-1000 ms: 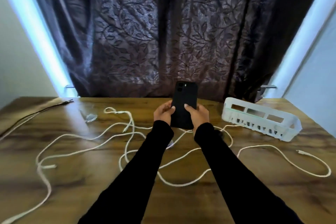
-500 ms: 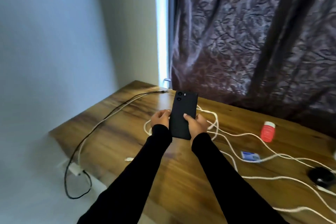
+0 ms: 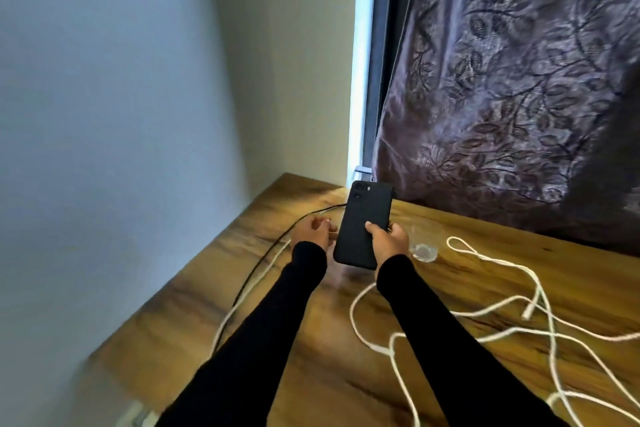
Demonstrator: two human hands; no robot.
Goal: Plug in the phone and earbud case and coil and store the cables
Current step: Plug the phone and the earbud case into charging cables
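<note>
- Nearest me, on the wooden table (image 3: 284, 350), white cables (image 3: 540, 333) lie in loose, tangled loops to the right of the phone and closer to me than it; one white plug end (image 3: 528, 314) rests among them.
- Left of the phone, a black cable (image 3: 263, 263) and a white cable (image 3: 242, 302) run side by side along the table's left edge toward me.
- At the middle of the view, my right hand (image 3: 389, 241) holds the black phone (image 3: 363, 224) up above the table, back side toward me, camera lenses at the top; my thumb presses across its back and my fingers curl round its right edge.
- Just left of the phone, my left hand (image 3: 313, 230) is off it, fingers loosely bent and apart, gripping nothing that I can make out; it hovers over the spot where the black cable passes.
- Right of the phone, a small clear plastic piece (image 3: 424, 250) lies on the table, near my right wrist.
- Behind the phone, a dark leaf-patterned curtain (image 3: 519, 80) hangs down to the table's far edge, with a bright strip of window (image 3: 358, 80) at its left and a plain wall (image 3: 121, 80) further left.
</note>
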